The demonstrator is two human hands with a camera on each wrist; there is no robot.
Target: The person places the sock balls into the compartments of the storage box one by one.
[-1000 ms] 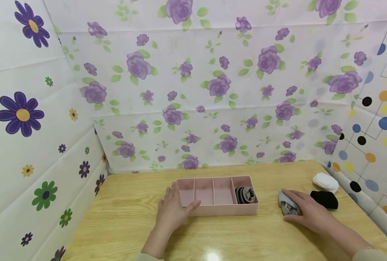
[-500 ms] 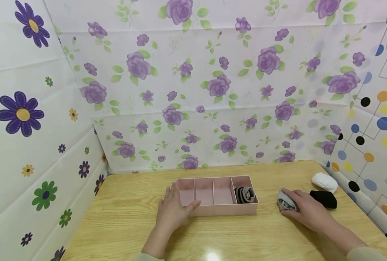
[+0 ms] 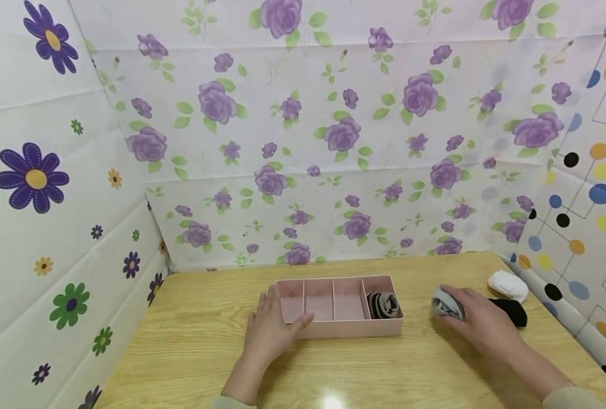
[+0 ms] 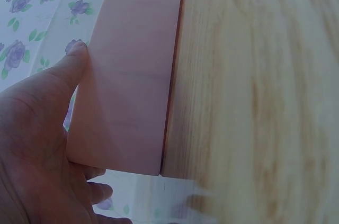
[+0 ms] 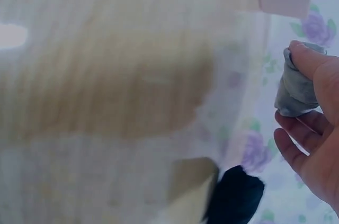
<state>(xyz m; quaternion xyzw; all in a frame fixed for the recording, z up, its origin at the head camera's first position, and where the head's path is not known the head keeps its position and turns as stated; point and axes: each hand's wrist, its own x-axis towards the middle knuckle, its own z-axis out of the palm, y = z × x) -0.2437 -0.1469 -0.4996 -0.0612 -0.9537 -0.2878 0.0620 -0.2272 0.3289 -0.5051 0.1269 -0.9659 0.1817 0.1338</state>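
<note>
Gripping a gray sock (image 3: 443,303) between thumb and fingers, the right hand (image 3: 484,326) is right of the box (image 3: 351,329). The left hand (image 3: 269,335), fingers extended, touches the box's left end. Inside its right end sits a striped sock (image 3: 383,306); a black bundle (image 3: 513,312) and a white bundle (image 3: 509,285) lie farther right.

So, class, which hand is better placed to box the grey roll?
Likely the right hand: it grips the grey roll, while the left hand touches the left end of the pink box.

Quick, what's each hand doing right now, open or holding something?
Left hand: open, touching the left end of the pink box.
Right hand: holding the gray rolled sock.
</note>
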